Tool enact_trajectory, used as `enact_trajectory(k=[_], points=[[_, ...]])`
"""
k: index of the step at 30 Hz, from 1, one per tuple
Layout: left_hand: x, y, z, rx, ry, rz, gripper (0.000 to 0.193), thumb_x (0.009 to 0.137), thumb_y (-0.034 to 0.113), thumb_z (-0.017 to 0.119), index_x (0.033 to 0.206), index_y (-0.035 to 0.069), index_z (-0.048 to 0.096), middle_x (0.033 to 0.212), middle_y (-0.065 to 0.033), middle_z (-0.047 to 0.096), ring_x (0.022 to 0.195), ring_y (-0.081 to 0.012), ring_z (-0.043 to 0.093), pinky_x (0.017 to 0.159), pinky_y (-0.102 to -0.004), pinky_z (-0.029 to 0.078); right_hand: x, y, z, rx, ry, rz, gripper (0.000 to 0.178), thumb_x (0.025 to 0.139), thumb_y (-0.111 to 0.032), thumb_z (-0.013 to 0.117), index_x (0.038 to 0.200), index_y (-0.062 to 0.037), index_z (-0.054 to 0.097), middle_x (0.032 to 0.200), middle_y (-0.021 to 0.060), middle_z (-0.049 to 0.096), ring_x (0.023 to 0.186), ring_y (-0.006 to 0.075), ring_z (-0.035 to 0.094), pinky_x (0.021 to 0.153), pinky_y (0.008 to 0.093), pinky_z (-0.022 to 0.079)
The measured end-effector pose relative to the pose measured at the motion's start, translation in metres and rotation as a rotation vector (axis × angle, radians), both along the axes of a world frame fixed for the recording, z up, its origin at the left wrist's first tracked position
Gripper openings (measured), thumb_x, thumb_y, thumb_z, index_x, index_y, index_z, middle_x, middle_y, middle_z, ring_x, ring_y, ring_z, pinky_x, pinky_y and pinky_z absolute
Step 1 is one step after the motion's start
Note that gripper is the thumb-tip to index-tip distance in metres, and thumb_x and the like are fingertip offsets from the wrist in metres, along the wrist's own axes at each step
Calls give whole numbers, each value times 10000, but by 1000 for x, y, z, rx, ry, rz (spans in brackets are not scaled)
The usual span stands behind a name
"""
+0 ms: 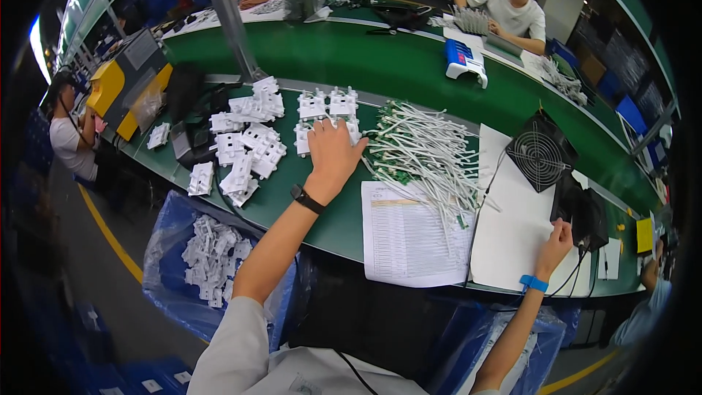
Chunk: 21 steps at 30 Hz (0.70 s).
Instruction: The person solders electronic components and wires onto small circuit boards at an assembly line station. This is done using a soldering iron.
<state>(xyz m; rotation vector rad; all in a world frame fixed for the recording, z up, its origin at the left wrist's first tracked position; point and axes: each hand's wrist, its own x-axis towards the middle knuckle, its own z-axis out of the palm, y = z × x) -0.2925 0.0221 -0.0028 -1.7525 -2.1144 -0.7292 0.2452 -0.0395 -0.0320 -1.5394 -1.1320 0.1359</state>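
My left hand [333, 155] lies over the near pieces of a small block of white plastic housings [342, 102], its thumb spread to the right. It seems to touch them from above, and the palm hides part of the near row. Right of the thumb spreads a pile of white cables [424, 143] with small green boards at their ends. My right hand [557, 246] is above white paper [504, 249] beside a black device [583, 216]. Its fingers are pinched together; whatever may be between them is too small to see.
More white housings [245, 146] are heaped at the left. A printed sheet [409, 238] lies at the front edge. A black fan with a round grille [541, 148] stands at right. A lined blue bin [167, 260] holds white parts. Co-workers sit across and at both sides.
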Motion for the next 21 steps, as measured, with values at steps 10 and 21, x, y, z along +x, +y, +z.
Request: enact_trajectory(k=[10,21], points=[[-121,-80,72,-161,38,52,564,764,541,796,875,-4,701,874,-198,703,891,-386,681,763,-479,545,-4,-6,-1,175,-119,32,343,1047,-203,565,757,-21,541,691,-11,483,656,56,374,569,290,294],[-158,-136,30,-298,-196,46,885,865,513,723,1472,-54,418,1202,-316,596,1108,-461,588,933,-491,502,-333,1,74,106,-568,864,128,824,-96,742,918,-32,683,882,97,597,823,278,612,719,390,488]])
